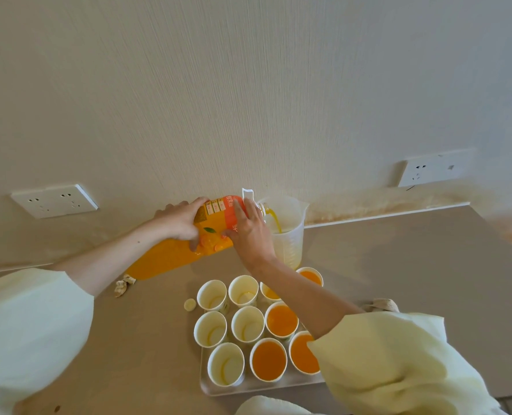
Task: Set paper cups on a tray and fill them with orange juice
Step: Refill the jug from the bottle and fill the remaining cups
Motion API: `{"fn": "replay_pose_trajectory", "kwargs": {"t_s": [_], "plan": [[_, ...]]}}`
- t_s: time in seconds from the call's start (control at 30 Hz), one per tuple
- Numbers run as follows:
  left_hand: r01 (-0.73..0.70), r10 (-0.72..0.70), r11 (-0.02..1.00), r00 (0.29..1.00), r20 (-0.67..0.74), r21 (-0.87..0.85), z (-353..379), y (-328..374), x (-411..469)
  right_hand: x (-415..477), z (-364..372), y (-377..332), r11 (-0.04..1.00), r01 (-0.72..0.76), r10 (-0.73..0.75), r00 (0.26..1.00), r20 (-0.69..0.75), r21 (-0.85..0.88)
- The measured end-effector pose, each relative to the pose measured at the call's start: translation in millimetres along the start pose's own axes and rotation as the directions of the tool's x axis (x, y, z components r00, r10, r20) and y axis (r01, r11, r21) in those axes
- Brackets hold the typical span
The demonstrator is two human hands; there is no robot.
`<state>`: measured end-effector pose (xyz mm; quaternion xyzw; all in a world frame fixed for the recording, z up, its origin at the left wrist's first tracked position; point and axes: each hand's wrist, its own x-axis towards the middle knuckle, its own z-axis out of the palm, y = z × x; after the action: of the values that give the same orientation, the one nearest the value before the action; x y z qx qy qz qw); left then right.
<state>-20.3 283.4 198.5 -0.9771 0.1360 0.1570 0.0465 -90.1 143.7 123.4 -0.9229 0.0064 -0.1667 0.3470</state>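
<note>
While juice runs from its mouth, the desk (398, 265) carries everything in play. The big plastic bottle (171, 256) lies almost level above the desk's back edge, base to the left, neck over the clear jug (290, 235), which stands against the wall. It looks mostly full, so it is probably heavy and sloshing, with smooth walls that may give under a squeeze. A two-handed hold seems right for it, one hand at the labelled waist and one at the shoulder.

The white tray (248, 387) sits near the desk's front edge, in front of the jug.

The left hand (178, 221) grips the bottle's middle, fingers curled over the label. The right hand (250, 232) wraps the shoulder just behind the neck, fingers bent round it and steering the pour.

Ten paper cups (225, 365) crowd the tray in rows. Five on the left look empty or nearly so, and those on the right hold juice, one half hidden by the right forearm. Thin and light, they would crush if pinched and tip if bumped.

A small pale cap (189, 304) lies just left of the tray.
</note>
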Motion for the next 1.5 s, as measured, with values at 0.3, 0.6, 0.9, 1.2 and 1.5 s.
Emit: {"fn": "replay_pose_trajectory", "kwargs": {"t_s": [0.3,0.6,0.9,1.2,1.5], "plan": [[0.000,0.000,1.000,1.000,0.004,-0.011,0.9,2.0,-0.2,-0.6,1.0,0.3,1.000,-0.002,0.002,1.000,-0.003,0.001],[-0.002,0.002,1.000,1.000,0.007,-0.019,1.0,3.2,-0.8,-0.9,0.9,0.6,1.000,0.000,0.000,1.000,-0.003,0.011],[0.002,0.000,0.998,1.000,0.021,-0.060,2.7,1.9,2.0,0.6,0.6,1.5,1.000,0.004,-0.004,1.000,0.005,0.024],[0.000,0.000,1.000,1.000,0.022,-0.020,-1.2,0.4,-0.1,2.8,3.4,0.9,1.000,0.000,0.000,1.000,0.019,0.028],[0.005,-0.005,1.000,1.000,0.025,-0.005,0.0,-3.6,4.5,4.0,7.0,-2.3,1.000,-0.007,0.006,1.000,0.013,0.028]]}}
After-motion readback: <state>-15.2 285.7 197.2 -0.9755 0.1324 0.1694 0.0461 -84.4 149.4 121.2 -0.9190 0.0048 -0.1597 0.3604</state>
